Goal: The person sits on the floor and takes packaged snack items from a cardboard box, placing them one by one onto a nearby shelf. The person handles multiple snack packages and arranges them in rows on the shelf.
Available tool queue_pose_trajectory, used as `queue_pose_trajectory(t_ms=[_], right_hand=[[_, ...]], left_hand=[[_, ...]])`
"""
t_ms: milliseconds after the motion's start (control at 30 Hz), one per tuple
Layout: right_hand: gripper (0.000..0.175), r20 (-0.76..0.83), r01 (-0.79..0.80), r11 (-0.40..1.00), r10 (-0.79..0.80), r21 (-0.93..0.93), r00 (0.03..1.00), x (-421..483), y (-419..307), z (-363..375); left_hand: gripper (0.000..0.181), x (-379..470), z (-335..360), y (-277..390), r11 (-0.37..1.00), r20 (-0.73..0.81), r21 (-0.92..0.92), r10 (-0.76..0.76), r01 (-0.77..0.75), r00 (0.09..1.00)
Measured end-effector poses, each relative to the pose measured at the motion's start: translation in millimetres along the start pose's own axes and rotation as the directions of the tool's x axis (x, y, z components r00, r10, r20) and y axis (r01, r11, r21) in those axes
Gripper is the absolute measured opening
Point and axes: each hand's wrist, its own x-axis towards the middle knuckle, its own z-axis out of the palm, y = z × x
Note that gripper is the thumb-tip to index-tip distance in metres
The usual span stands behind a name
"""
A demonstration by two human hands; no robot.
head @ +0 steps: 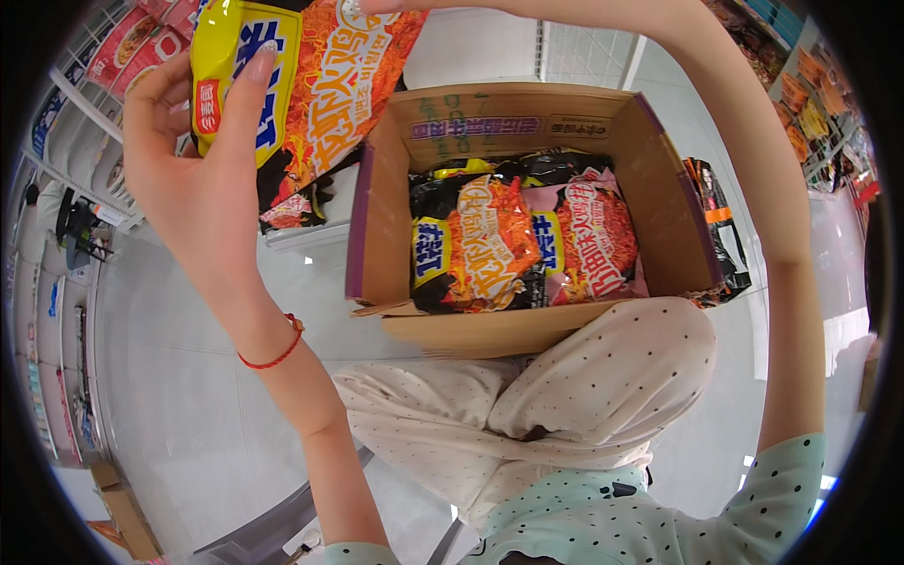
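Observation:
My left hand (205,162), with a red cord bracelet at the wrist, grips the left end of a yellow, black and orange noodle packet (339,78) at the upper left. The fingers of my right hand (381,6) touch this packet's top edge; most of that hand is cut off by the frame's top. An open cardboard box (515,332) stands before my knees. Inside it lie an orange and black noodle packet (491,244) and a pink and black one (590,236) side by side, with more packets partly hidden behind them.
Black packets (717,226) lean at the box's right side. White shelving (92,116) at the left holds pink noodle tubs (134,49). Another rack at the upper right bears orange packages (812,78). A cardboard box (127,512) sits on the floor at the lower left.

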Motion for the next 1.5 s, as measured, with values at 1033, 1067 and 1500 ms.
queue_pose_trajectory(t_ms=[1033, 1067, 1500], right_hand=[[0.038, 0.927, -0.516, 0.853, 0.126, 0.080, 0.352, -74, 120, 33], [0.041, 0.940, -0.565, 0.818, 0.104, 0.105, 0.326, -77, 121, 38], [0.051, 0.976, 0.132, 0.967, 0.219, -0.219, 0.016, -71, 99, 103]], left_hand=[[0.045, -69, 34, -54, 0.973, 0.871, 0.085, 0.032, -0.213, 0.491], [0.045, -72, 32, -56, 0.970, 0.873, 0.084, 0.038, -0.227, 0.486], [0.039, -75, 23, -51, 0.956, 0.871, 0.022, 0.126, -0.294, 0.476]])
